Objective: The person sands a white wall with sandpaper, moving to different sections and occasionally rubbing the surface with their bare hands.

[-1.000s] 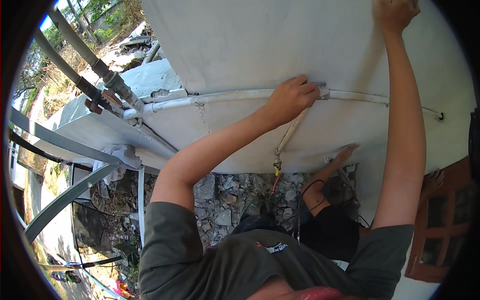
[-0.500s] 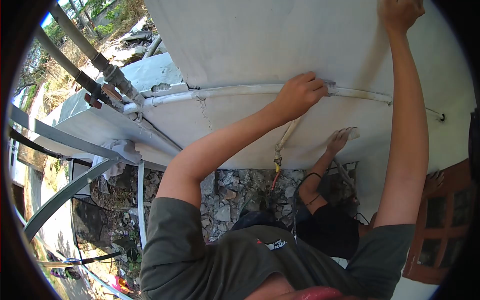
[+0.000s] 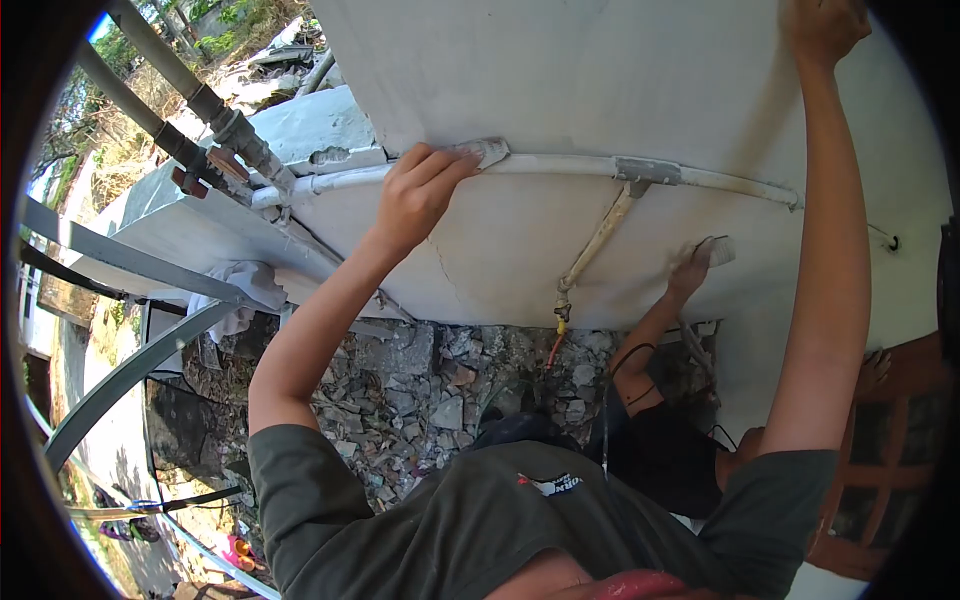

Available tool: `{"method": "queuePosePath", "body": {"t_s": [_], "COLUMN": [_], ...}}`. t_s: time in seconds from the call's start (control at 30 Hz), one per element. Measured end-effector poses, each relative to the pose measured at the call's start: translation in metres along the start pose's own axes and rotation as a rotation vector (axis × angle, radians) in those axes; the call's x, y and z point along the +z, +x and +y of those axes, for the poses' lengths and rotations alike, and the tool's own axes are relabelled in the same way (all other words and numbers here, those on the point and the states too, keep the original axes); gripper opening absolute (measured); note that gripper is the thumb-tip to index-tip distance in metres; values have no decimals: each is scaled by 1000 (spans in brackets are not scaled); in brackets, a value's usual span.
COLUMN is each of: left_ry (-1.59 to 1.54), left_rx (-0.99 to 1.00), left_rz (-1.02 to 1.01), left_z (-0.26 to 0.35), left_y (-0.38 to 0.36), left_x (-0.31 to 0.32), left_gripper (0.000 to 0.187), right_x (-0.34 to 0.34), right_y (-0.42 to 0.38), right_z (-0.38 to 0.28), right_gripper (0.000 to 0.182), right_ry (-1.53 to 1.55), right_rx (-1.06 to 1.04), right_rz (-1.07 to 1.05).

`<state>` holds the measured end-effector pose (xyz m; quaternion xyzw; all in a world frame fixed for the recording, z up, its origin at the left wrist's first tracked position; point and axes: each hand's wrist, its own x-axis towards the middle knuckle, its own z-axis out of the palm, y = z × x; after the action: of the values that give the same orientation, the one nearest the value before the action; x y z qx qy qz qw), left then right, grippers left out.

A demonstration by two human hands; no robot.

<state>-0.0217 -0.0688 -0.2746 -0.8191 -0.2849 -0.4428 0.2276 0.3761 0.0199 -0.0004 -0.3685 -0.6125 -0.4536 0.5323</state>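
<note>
My left hand (image 3: 413, 195) is closed on a flat, dust-whitened piece that looks like folded sandpaper (image 3: 488, 152). It is against the wall at the upper edge of the white pipe (image 3: 560, 165). Up at the top right, my right hand (image 3: 828, 32) is closed in a fist against the wall (image 3: 600, 80); what it holds, if anything, does not show. To the right of my left hand, the pipe has a grey tee fitting (image 3: 648, 171). From it a branch pipe (image 3: 598, 238) runs down to a small valve with a yellow end (image 3: 561, 322).
A co-worker's hand (image 3: 688, 272) holds a pale flat piece (image 3: 720, 251) by the wall, lower right. Broken rubble (image 3: 430, 385) covers the ground. Pipes with valves (image 3: 228, 160) and metal bars (image 3: 130, 375) stand at left, with a white cloth (image 3: 245, 290). A brown paned door (image 3: 880, 450) is at right.
My left hand has moved left along the pipe with the sandpaper-like piece, uncovering the tee fitting. My right hand stays high on the wall. The co-worker's hand has shifted slightly.
</note>
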Motion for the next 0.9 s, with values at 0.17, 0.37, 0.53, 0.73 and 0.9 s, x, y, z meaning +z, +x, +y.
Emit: {"method": "queuePosePath", "body": {"t_s": [0.17, 0.37, 0.53, 0.73, 0.9], "left_ry": [75, 0, 27, 319, 291], "left_rx": [-75, -65, 144, 186, 205], "left_rz": [-8, -12, 444, 605, 534], "left_z": [12, 51, 42, -43, -53], "left_y": [2, 43, 112, 189, 175], "left_x": [-5, 37, 8, -58, -47], "left_gripper": [28, 30, 30, 20, 23], "right_x": [-3, 1, 4, -1, -2], "right_y": [-1, -1, -1, -2, -1], "right_z": [-7, 1, 3, -6, -8], "right_gripper": [54, 54, 54, 55, 54], "right_ry": [12, -26, -43, -45, -25], "right_rx": [15, -3, -49, -12, -5], "right_rz": [-4, 12, 56, 32, 31]}}
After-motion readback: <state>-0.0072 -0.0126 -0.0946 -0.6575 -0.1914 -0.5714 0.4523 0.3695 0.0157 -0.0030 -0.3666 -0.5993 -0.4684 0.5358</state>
